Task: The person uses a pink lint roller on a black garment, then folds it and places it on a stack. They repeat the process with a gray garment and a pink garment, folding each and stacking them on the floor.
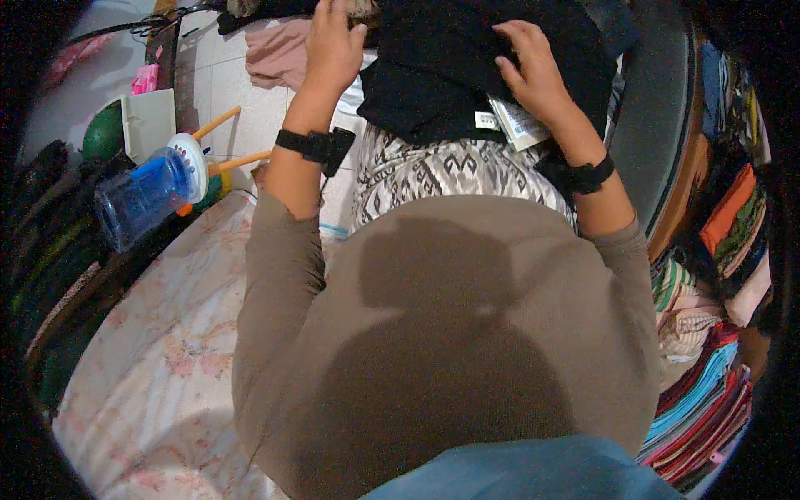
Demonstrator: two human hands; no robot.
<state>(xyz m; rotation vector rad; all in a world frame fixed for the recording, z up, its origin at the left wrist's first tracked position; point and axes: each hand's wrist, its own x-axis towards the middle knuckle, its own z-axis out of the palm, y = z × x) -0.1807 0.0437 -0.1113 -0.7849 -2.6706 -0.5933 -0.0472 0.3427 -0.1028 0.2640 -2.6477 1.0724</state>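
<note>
A black garment lies across my lap, over patterned black-and-white trousers. From its near edge stick out a small white label and a larger label with printing. Over the garment's right part is my right hand, thumb and forefinger apart, with nothing seen between them. My left hand reaches past the garment's left edge, beside a dusty-pink cloth. Its thumb stands away from the fingers, and the fingertips meet the top rim of the picture. Both wrists wear black straps.
At left, a clear blue plastic jar with a white lid leans near a wooden-legged object. A floral sheet spreads at lower left over the bed or mat. Folded clothes are stacked at right, past a dark grey panel.
</note>
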